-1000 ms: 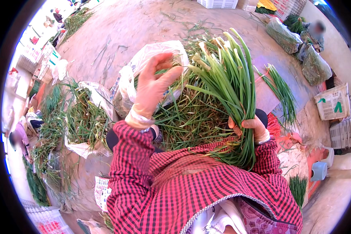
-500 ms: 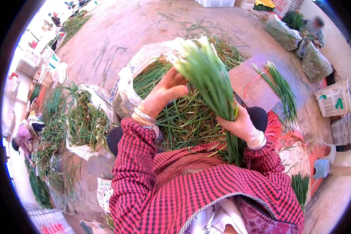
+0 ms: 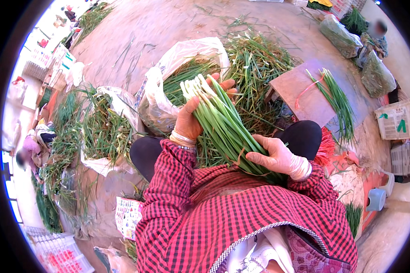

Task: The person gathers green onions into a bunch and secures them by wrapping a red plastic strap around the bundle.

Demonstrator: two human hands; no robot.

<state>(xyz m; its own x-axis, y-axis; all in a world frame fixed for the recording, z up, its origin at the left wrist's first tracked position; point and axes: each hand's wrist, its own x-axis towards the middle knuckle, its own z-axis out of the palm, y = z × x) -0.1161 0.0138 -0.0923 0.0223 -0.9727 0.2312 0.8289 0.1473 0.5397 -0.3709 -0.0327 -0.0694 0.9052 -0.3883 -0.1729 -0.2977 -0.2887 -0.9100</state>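
A thick bunch of garlic chives (image 3: pixel 230 129) lies slantwise in front of my chest, white stem ends up and to the left, green leaves down to the right. My left hand (image 3: pixel 187 123) cups it near the white ends, thumb on the near side and fingers spread behind. Around the green part my right hand (image 3: pixel 278 157) is closed, with its thumb on top. Both hands appear to wear thin gloves with bands at the wrists. Beyond the bunch stands an open white bag (image 3: pixel 158 84) with more chives inside. The leaf tips are partly hidden by my right hand.
A low board (image 3: pixel 292 88) at the right bears a small chive bundle (image 3: pixel 336 102) and a pink string (image 3: pixel 305 91). Loose leaves (image 3: pixel 255 68) heap beyond my knees. Another heaped bag (image 3: pixel 105 132) stands left. Filled bags (image 3: pixel 377 75) and crates sit right; people work at both sides.
The bunch has come down from upright to a slant, its white ends lower and to the left. My left hand, apart from it before, now cups the stems.
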